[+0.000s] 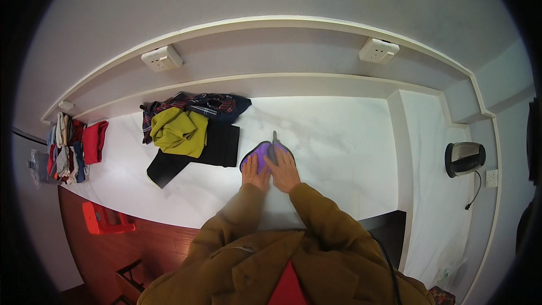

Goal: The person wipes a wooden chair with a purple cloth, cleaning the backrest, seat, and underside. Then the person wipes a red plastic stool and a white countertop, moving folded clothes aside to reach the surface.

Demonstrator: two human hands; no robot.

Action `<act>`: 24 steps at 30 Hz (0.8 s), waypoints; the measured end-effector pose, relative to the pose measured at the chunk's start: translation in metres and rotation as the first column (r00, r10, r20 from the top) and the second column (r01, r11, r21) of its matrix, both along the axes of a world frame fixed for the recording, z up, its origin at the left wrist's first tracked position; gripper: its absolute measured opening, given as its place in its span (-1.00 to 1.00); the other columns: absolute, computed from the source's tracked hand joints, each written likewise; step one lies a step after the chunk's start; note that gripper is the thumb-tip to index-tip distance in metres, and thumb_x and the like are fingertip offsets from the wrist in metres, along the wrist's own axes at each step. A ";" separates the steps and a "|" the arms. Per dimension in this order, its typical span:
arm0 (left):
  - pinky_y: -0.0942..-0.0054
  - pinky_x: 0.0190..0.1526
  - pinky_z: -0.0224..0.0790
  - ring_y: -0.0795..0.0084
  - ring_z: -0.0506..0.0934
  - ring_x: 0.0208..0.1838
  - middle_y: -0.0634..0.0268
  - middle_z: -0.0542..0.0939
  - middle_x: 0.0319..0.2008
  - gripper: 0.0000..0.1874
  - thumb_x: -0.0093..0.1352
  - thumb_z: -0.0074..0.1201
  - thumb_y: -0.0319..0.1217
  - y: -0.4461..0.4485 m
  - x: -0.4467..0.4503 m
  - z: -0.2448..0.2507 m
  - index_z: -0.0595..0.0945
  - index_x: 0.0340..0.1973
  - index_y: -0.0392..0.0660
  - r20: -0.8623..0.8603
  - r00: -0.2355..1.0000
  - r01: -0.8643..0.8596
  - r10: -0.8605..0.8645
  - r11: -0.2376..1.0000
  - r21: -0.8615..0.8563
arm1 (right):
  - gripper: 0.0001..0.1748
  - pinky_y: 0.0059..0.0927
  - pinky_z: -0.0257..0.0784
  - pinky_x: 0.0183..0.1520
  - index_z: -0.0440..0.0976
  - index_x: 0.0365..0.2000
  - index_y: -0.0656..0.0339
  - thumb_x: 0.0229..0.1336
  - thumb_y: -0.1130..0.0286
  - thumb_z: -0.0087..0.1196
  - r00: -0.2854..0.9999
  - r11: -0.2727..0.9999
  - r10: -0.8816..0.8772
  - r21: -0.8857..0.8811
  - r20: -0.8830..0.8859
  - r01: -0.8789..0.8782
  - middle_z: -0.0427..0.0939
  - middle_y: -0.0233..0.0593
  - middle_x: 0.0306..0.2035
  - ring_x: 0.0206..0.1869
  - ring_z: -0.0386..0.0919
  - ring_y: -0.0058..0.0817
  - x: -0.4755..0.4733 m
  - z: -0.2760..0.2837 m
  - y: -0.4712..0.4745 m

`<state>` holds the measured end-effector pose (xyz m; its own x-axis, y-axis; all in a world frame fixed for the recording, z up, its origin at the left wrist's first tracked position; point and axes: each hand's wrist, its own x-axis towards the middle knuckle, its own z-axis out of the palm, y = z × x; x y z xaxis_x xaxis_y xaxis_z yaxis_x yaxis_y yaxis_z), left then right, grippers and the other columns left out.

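A purple cloth piece (261, 151) with dark edging lies spread on the white marble-patterned counter (330, 148) in front of me. A grey band runs down its middle, and a narrow grey tab sticks out beyond its far edge. My left hand (255, 174) rests palm down on the left half, fingers a little apart. On the right half lies my right hand (284, 172), its thumb spread toward the grey band. Both hands cover the near part of the cloth. To their left are black folded trousers (220, 146), a crumpled yellow-green garment (180, 133) and a plaid shirt (216, 103).
Stacked folded clothes (67, 152) and a red folded garment (95, 142) occupy the counter's left end. An electric kettle (465, 159) stands on the right-hand ledge. Sockets (162, 58) line the back wall. An orange-red plastic stool (103, 219) is on the floor at left.
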<state>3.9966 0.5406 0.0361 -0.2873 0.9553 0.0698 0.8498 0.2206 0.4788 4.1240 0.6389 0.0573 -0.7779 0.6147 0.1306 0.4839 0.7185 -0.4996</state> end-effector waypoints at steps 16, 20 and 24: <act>-0.23 0.49 -0.19 -0.30 0.02 0.55 -0.23 0.13 0.49 -0.46 0.43 0.06 -0.14 0.146 -0.031 -0.001 0.52 0.33 0.15 -0.104 0.992 -0.069 0.065 0.997 -0.030 | -0.36 0.08 -0.09 0.53 0.43 0.26 0.03 0.11 0.50 0.07 0.992 0.993 -0.118 -0.019 -0.053 0.117 0.22 0.18 0.40 0.48 0.12 0.04 -0.028 -0.012 0.133; -0.28 0.48 -0.20 -0.32 0.02 0.55 -0.25 0.11 0.50 -0.44 0.41 0.07 -0.09 0.189 -0.012 -0.007 0.52 0.33 0.15 -0.103 0.995 -0.020 0.017 0.999 -0.028 | -0.39 0.09 -0.02 0.50 0.46 0.23 0.04 0.11 0.52 0.10 0.970 0.977 -0.211 0.005 -0.121 0.213 0.23 0.19 0.38 0.45 0.15 0.07 -0.009 -0.015 0.162; -0.29 0.47 -0.20 -0.33 0.03 0.55 -0.26 0.12 0.49 -0.43 0.39 0.09 -0.09 0.231 0.024 -0.010 0.53 0.31 0.10 -0.079 0.995 0.064 -0.061 0.998 0.029 | -0.40 0.09 0.02 0.48 0.48 0.20 0.03 0.08 0.53 0.11 0.945 0.953 -0.291 0.045 -0.152 0.300 0.24 0.17 0.38 0.44 0.19 0.06 0.030 -0.015 0.194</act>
<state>4.0205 0.7714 0.0263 -0.2196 0.9682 0.1196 0.8964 0.1518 0.4165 4.1535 0.8327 0.0421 -0.5330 0.8004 0.2745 0.6072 0.5877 -0.5347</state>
